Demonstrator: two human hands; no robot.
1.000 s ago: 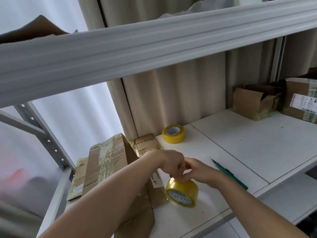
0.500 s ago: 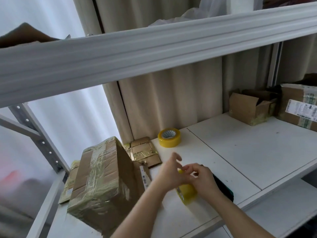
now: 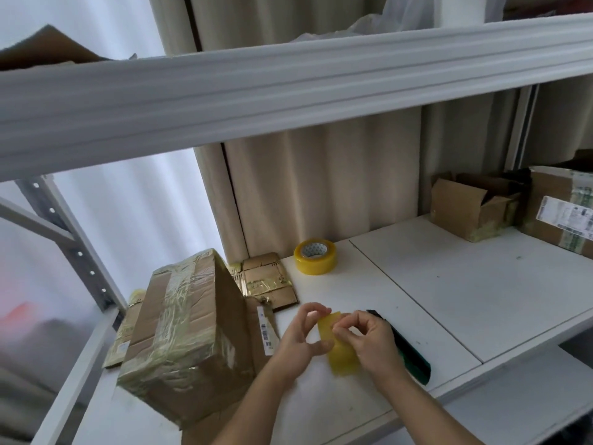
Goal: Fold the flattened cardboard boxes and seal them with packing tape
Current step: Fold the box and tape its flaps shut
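Head view: tape roll (image 3: 341, 348) pinched between left hand (image 3: 303, 335) and right hand (image 3: 369, 338).

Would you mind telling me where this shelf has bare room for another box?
Free: the right white panel, between the yellow tape roll and the open brown carton. Crowded: the left end, around the taped cardboard box.

One head-worn wide-angle view, looking forward and down onto a white shelf (image 3: 449, 284) from close range. Both hands sit low in centre frame, left hand (image 3: 301, 335) and right hand (image 3: 369, 342). An upper shelf rail (image 3: 288, 88) crosses the top, very near the lens. No second view to overlap.
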